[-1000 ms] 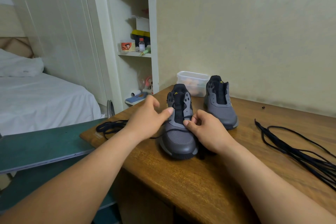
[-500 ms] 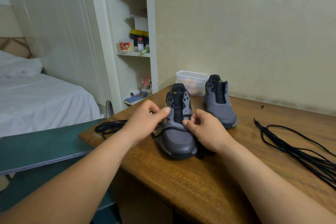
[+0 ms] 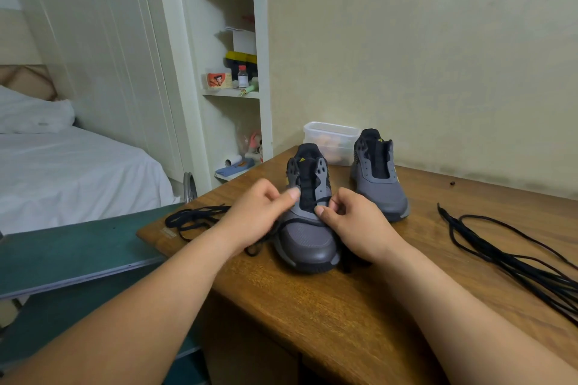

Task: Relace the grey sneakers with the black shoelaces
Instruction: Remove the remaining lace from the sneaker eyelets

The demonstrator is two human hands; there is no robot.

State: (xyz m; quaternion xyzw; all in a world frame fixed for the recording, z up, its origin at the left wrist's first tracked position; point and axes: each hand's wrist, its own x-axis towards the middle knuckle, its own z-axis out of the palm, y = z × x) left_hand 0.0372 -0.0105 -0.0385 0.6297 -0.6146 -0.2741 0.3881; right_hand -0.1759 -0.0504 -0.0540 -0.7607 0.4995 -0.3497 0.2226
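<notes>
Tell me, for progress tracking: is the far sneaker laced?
Unlaced: the far sneaker shows empty eyelets and a bare black tongue.

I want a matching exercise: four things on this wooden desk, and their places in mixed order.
1. near grey mesh sneaker
2. far grey mesh sneaker
3. clear plastic box
4. bundle of black shoelaces

A. right part of wooden desk
B. between left hand and right hand, black lace started
C. back corner, by white shelf
D. beyond right hand, unlaced

Pairs: 1-B, 2-D, 3-C, 4-A
</notes>
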